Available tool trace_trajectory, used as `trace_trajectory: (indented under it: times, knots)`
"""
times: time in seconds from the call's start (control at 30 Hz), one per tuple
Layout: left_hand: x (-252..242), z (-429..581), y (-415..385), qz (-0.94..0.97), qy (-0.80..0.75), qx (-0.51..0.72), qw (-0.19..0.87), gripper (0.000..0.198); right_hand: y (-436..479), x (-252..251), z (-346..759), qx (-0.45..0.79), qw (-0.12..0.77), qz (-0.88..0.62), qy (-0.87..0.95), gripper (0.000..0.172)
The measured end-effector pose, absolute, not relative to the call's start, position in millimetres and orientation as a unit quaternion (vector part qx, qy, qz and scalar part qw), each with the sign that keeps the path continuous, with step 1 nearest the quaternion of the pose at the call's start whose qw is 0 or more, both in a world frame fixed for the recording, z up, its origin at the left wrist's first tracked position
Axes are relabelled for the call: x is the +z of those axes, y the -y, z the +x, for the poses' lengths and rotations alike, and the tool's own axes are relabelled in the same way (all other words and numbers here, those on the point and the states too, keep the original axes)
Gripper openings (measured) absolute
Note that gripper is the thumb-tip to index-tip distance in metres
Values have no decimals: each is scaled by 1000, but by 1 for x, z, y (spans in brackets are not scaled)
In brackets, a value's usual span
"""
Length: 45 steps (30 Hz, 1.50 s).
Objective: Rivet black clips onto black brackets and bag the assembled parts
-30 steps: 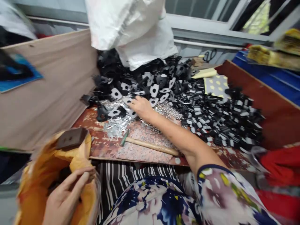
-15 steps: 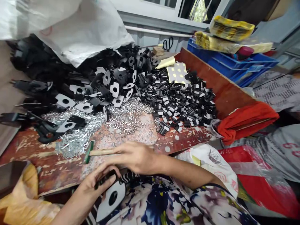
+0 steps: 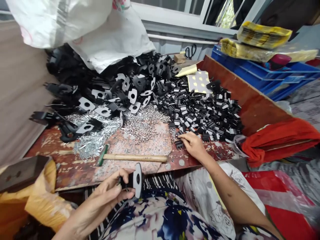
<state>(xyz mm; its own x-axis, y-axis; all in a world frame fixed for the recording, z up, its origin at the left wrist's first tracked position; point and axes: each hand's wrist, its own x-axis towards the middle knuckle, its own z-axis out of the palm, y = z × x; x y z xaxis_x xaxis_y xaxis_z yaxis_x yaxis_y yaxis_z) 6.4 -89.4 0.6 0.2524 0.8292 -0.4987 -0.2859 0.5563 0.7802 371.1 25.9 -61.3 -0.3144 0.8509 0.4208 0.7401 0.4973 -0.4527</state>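
My left hand [image 3: 112, 188] is closed around the black end of a plastic bracket [image 3: 138, 180], held over my lap. The bracket's flat grey plate with a round hole stands upright and faces right. At the near edge of a pile of small black plastic clips [image 3: 197, 113], my right hand [image 3: 193, 145] has its fingertips pinched together at one small clip [image 3: 179, 144]. Between the hands, a hammer [image 3: 135, 158] with a green head and wooden handle lies on the worktable [image 3: 67, 170].
Loose silver rivets [image 3: 142, 125] lie heaped behind the hammer. More black brackets [image 3: 135, 83] are piled at the back left under a white sack [image 3: 117, 36]. A wooden board [image 3: 250, 90] edges the right side, with a blue crate [image 3: 265, 80] behind it and a red cloth [image 3: 285, 140] nearer.
My right hand has left the left hand and reached right to the clip pile. The bracket in my left hand has turned upright. The view has shifted left.
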Motion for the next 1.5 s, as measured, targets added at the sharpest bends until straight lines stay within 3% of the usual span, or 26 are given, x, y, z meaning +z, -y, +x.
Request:
trace_trajectory:
  times: [0.17, 0.33, 0.47, 0.57, 0.67, 0.73, 0.9, 1.13, 1.37, 1.5]
  knots:
    - [-12, 4, 91, 309, -532, 375, 693, 49, -25, -37, 374, 35, 220, -479, 849, 58]
    - [-21, 1, 95, 250, -553, 435, 665, 56, -11, -39, 384, 69, 185, -408, 891, 55]
    - [-16, 1, 99, 195, -534, 422, 706, 39, -13, -56, 383, 59, 231, -419, 876, 50]
    - [-12, 2, 99, 197, -529, 394, 725, 33, -18, -51, 370, 52, 326, -463, 823, 40]
    - [-8, 9, 91, 293, -556, 393, 671, 27, -15, -29, 338, 57, 438, -475, 761, 33]
    - [-5, 18, 81, 378, -562, 408, 612, 26, -9, -14, 307, 86, 467, -442, 761, 33]
    - [2, 44, 61, 409, -504, 444, 618, 26, 9, -3, 237, 171, 440, -376, 797, 27]
    - [-5, 45, 62, 361, -441, 480, 667, 28, 15, -12, 211, 201, 438, -362, 798, 37]
    - [-13, 33, 68, 390, -439, 512, 626, 25, 36, -10, 194, 215, 429, -342, 808, 53]
    - [-9, 19, 70, 420, -465, 507, 592, 28, 36, -9, 192, 311, 396, -335, 797, 48]
